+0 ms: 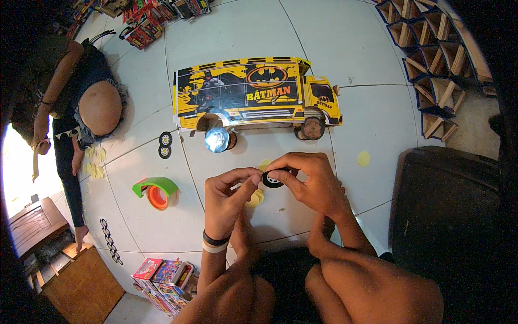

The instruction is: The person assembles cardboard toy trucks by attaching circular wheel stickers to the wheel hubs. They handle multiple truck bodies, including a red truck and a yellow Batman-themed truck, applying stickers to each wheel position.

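Observation:
Between the fingertips of both my hands is a round black wheel sticker (270,181) with a pale hub print. My left hand (233,195) pinches its left edge, and my right hand (308,182) pinches it from the right, covering part of it. Pale yellow paper discs (253,200) lie on the floor behind my fingers, partly hidden. Beyond my hands lies a yellow and black toy truck (243,94) on its side, its cab to the right. A shiny wheel disc (217,140) shows at its rear, and a bare wooden wheel (312,129) at its front.
Left of my hands are a green tape dispenser (171,185), two wheel stickers (165,145) and a row of black rings (110,241). Toy trucks (164,281) stand lower left. Another person (54,108) sits left. Right are a black case (448,205) and stacked wooden frames (434,59).

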